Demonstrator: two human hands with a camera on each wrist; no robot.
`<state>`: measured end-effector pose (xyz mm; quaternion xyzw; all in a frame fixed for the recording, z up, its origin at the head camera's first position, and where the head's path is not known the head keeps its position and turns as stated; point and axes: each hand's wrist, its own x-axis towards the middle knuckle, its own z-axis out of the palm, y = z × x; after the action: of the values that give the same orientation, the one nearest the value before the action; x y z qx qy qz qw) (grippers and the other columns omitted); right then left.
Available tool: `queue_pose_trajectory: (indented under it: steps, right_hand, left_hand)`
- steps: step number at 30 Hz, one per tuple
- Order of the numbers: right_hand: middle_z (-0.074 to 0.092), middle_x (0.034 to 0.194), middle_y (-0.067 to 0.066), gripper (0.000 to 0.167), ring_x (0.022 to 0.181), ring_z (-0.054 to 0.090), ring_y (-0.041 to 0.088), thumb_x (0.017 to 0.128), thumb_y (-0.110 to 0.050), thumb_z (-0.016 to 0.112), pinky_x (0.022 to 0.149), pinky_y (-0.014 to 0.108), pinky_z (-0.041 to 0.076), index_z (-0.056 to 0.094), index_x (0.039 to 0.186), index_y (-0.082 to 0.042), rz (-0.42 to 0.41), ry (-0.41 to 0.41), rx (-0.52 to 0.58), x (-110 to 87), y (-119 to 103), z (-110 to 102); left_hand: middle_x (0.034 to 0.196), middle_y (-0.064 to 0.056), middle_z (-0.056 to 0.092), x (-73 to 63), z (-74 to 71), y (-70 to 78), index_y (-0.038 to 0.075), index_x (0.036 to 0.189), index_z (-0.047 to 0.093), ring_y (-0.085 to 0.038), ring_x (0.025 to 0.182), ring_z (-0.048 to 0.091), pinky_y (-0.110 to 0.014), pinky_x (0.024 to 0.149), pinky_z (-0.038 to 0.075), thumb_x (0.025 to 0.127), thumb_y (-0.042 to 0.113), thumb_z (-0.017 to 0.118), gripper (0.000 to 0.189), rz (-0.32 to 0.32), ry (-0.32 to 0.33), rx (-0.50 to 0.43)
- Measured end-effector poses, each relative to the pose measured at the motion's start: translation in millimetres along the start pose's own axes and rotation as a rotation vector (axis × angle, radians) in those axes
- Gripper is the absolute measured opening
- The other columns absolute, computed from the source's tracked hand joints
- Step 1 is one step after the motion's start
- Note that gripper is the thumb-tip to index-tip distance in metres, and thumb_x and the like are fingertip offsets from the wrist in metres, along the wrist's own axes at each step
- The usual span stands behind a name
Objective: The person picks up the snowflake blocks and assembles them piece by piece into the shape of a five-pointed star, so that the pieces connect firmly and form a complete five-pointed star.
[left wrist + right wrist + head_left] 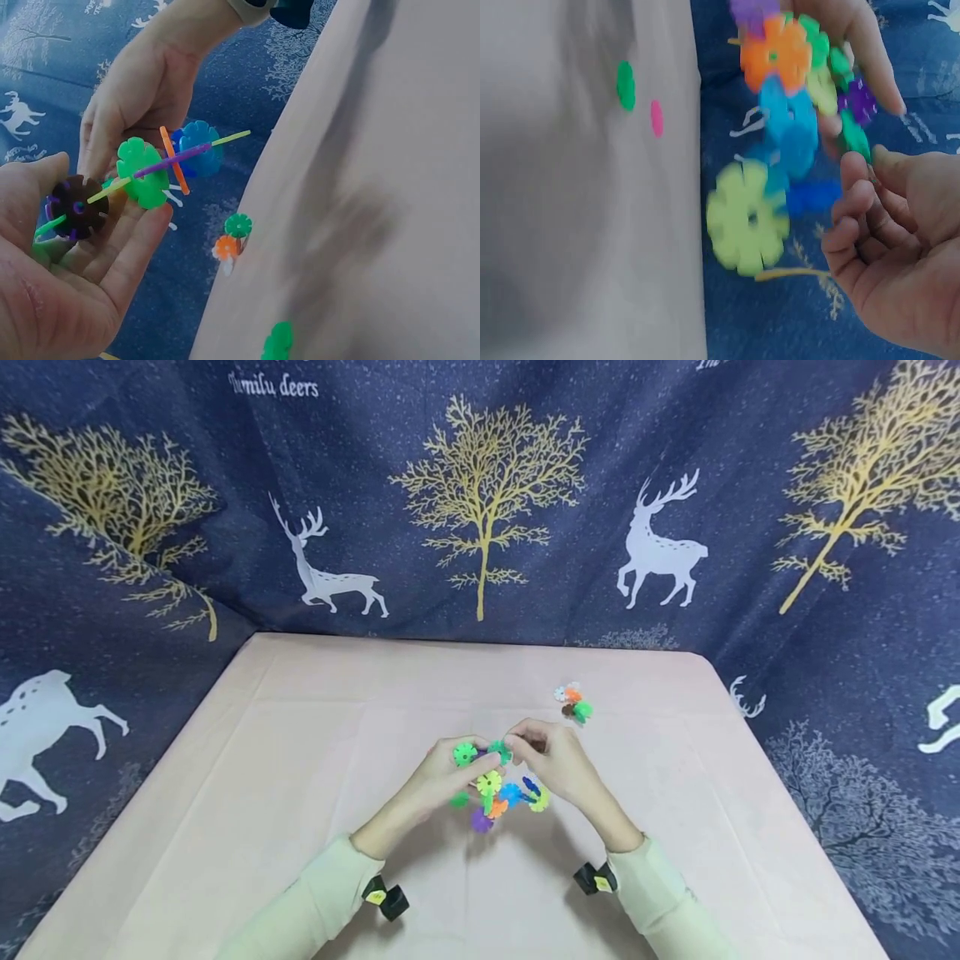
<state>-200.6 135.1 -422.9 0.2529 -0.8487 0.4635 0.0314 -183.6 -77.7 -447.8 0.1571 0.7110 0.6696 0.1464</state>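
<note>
My left hand (448,774) holds a joined cluster of notched, flower-shaped plastic discs above the table. In the head view the cluster shows a yellow disc (489,782), a light blue disc (512,794), an orange disc (498,810) and a purple disc (482,820). A yellow-green disc (748,217) hangs at one end beside a dark blue one (814,196). Thumb and forefinger of my right hand (558,764) pinch a green disc (856,137) at the other end, next to a dark purple disc (859,103). The left wrist view shows a brown disc (77,206) near the left thumb.
Farther back on the pink-covered table (322,727) lies a small group of discs, with white, orange (573,694), brown and green (583,710) among them. A loose green disc (626,85) and a pink disc (657,118) lie below the hands. A patterned blue cloth (360,460) hangs behind.
</note>
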Motion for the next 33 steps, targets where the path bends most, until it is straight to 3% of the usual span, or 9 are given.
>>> queue_pose_trajectory:
  steps: [4,8,12,16,19,23,28,33]
  right_hand:
    - [0.065,0.071,-0.003,0.018,0.055,0.053,0.014,0.101,-0.021,0.061,0.05,0.025,0.044,0.072,0.1,-0.007,0.014,0.056,0.004,7.0,16.8,-7.3]
    - [0.068,0.076,0.006,0.019,0.059,0.054,0.016,0.101,-0.019,0.061,0.052,0.025,0.045,0.071,0.101,-0.003,0.071,0.129,-0.008,15.8,36.4,-18.3]
    - [0.07,0.084,0.012,0.019,0.067,0.057,0.017,0.101,-0.018,0.061,0.058,0.024,0.046,0.072,0.101,-0.003,0.183,0.232,-0.127,25.7,55.7,-29.1]
    - [0.073,0.089,0.013,0.019,0.071,0.066,0.021,0.1,-0.019,0.061,0.064,0.031,0.049,0.073,0.103,-0.005,0.312,0.293,-0.22,34.4,73.7,-37.9]
    - [0.072,0.1,0.015,0.02,0.085,0.068,0.03,0.101,-0.021,0.061,0.073,0.042,0.051,0.071,0.108,-0.006,0.381,0.286,-0.277,39.7,85.7,-41.6]
    - [0.063,0.116,0.02,0.026,0.107,0.059,0.039,0.101,-0.024,0.06,0.086,0.052,0.047,0.068,0.115,-0.004,0.461,0.258,-0.366,44.5,97.7,-43.4]
    - [0.059,0.121,0.025,0.039,0.113,0.054,0.043,0.101,-0.03,0.058,0.091,0.055,0.045,0.062,0.123,0.002,0.548,0.214,-0.405,47.1,110.1,-45.0]
    - [0.063,0.127,0.024,0.044,0.121,0.054,0.044,0.101,-0.032,0.057,0.098,0.055,0.044,0.061,0.128,0.003,0.612,0.144,-0.377,47.9,118.4,-46.1]
  left_hand:
    - [0.09,-0.009,0.066,-4.4,-1.8,-1.1,0.003,0.111,0.066,-0.022,0.067,0.067,-0.057,0.068,0.057,0.096,0.028,0.07,0.03,-0.018,0.007,-0.02]
    - [0.092,-0.011,0.068,-9.6,-3.0,-0.9,0.004,0.109,0.066,-0.022,0.068,0.067,-0.06,0.068,0.056,0.095,0.028,0.071,0.028,-0.031,-0.019,-0.009]
    - [0.098,-0.012,0.071,-14.3,-4.1,-1.5,0.004,0.11,0.065,-0.021,0.075,0.069,-0.062,0.07,0.055,0.095,0.027,0.071,0.028,-0.027,-0.04,-0.006]
    - [0.099,-0.011,0.07,-19.1,-5.9,-1.1,0.005,0.108,0.065,-0.021,0.079,0.07,-0.065,0.072,0.054,0.094,0.026,0.071,0.025,-0.011,-0.047,0.014]
    - [0.098,-0.01,0.07,-22.2,-7.3,0.3,0.006,0.108,0.066,-0.021,0.08,0.069,-0.065,0.073,0.054,0.094,0.024,0.072,0.024,-0.016,-0.048,0.015]
    - [0.097,-0.01,0.07,-24.9,-8.4,1.5,0.004,0.107,0.066,-0.021,0.08,0.069,-0.058,0.072,0.056,0.094,0.021,0.072,0.023,-0.011,-0.051,0.039]
    - [0.1,-0.008,0.068,-27.4,-10.0,1.9,0.005,0.106,0.068,-0.02,0.083,0.068,-0.044,0.07,0.059,0.094,0.022,0.071,0.021,0.014,-0.057,0.107]
    - [0.101,-0.008,0.066,-29.3,-13.0,1.4,0.006,0.105,0.068,-0.019,0.083,0.067,-0.045,0.069,0.058,0.094,0.022,0.071,0.02,0.014,-0.065,0.127]
